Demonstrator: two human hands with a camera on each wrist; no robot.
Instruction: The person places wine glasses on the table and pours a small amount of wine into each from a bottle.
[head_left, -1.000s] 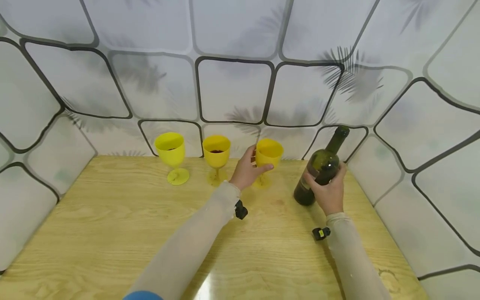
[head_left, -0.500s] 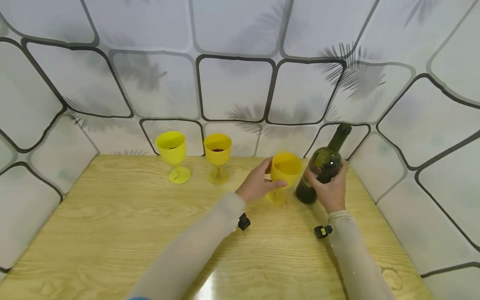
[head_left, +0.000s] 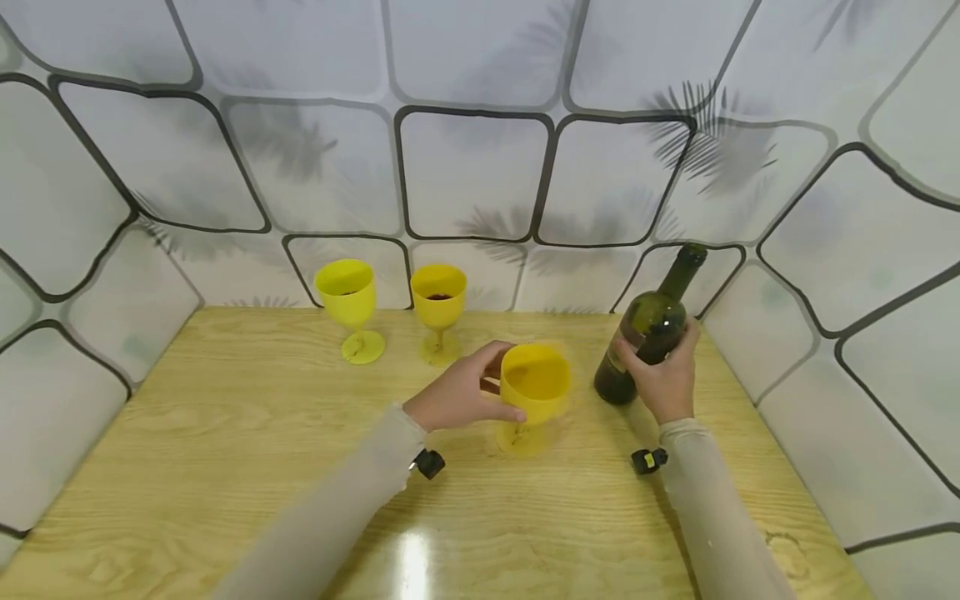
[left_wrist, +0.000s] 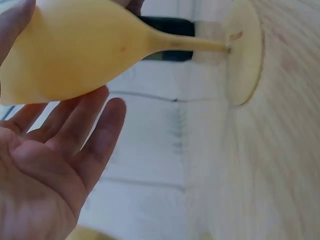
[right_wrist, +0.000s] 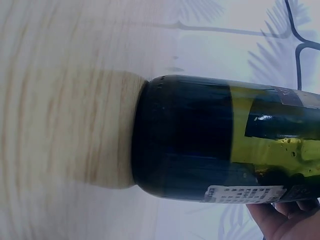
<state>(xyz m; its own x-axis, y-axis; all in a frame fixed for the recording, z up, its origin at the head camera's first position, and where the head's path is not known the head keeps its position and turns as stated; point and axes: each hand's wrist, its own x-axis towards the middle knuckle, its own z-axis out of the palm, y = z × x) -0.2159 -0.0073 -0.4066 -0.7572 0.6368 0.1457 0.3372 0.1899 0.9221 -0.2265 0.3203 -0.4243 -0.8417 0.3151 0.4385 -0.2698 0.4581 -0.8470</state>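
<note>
While the left hand grips a cup, we see the right hand clasping a bottle, two cups far left.

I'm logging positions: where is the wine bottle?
The wine bottle is right of centre in the head view, in the right hand, right of the nearest yellow goblet.

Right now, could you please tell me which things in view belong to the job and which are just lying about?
In use: front yellow goblet, in the left hand; bottle, in the right hand.
Apparently idle: leftmost goblet; goblet beside it.
</note>
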